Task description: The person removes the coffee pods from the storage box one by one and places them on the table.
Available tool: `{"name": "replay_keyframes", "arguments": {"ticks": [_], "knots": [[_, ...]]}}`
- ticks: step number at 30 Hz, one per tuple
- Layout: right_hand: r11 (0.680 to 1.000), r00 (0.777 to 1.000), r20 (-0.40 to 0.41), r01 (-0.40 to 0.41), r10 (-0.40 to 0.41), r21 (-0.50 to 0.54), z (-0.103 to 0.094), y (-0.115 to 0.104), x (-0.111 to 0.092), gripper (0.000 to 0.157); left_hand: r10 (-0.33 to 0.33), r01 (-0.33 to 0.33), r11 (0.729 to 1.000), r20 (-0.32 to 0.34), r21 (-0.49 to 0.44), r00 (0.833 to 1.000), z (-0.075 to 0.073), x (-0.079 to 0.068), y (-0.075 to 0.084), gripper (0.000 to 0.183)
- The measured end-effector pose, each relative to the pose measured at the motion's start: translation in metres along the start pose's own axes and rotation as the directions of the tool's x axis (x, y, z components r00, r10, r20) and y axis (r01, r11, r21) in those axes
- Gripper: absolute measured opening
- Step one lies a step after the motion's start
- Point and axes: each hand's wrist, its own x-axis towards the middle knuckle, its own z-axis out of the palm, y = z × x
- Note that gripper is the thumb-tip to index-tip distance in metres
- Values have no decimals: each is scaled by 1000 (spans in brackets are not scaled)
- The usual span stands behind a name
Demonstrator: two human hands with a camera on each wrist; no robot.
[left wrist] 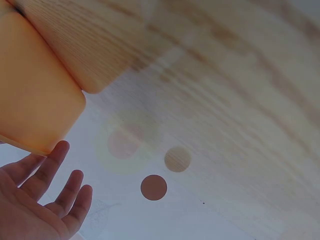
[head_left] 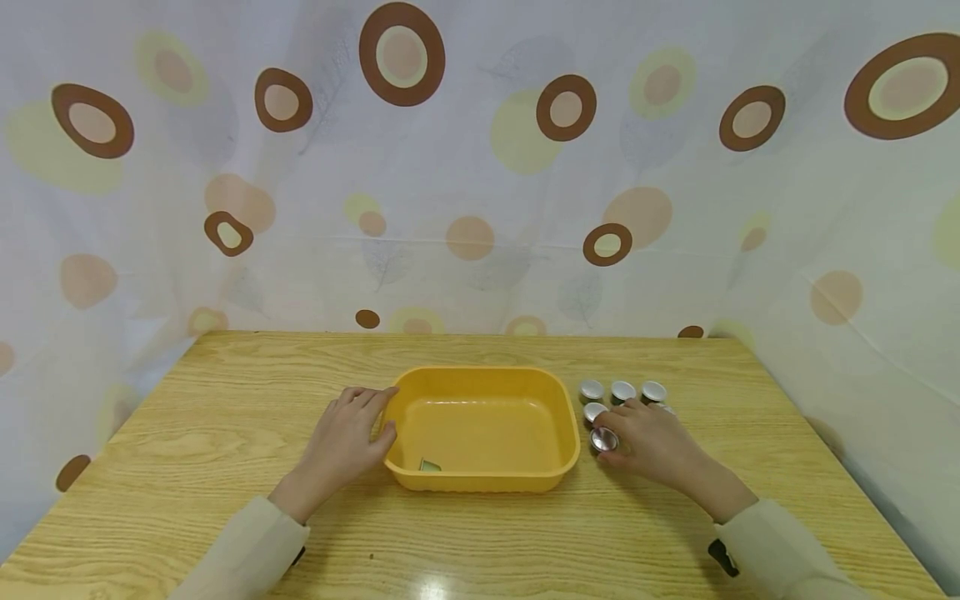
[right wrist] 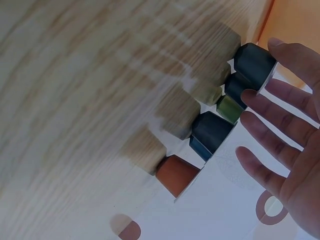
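A yellow plastic basin (head_left: 480, 480) sits on the wooden table, with one greenish coffee capsule (head_left: 430, 466) lying at its near left corner. My left hand (head_left: 348, 433) rests at the basin's left rim, fingers loosely extended; in the left wrist view its fingertips touch the rim. To the right of the basin, my right hand (head_left: 652, 437) pinches a dark coffee capsule (right wrist: 254, 65) with a silver lid between thumb and index finger. Beyond that hand stand several other capsules, lids up, among them a brown capsule (right wrist: 177, 175) and a green capsule (right wrist: 230, 108). The hand partly hides some.
The wooden table (head_left: 225, 400) has a glossy surface that reflects light. A pale cloth (head_left: 465, 167) with brown and yellow rounds hangs behind the table and along its sides. Capsules stand close to the basin's right wall.
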Motion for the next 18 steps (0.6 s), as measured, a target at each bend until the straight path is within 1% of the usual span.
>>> {"name": "replay_keyframes", "arguments": {"ticks": [6,13,18], "knots": [[1000,1000,4,-4,4,16,-1,1,0,33,4,-4,1000,-3,3,1000,0,0,0,44],[1000,1000,-27,14,-14,9,-3,3,1,31,6,-5,1000,-5,8,1000,0,1,-1,44],[1000,1000,-27,14,-13,10,-6,2,1,32,6,-6,1000,-3,11,1000,0,0,-1,44]]}}
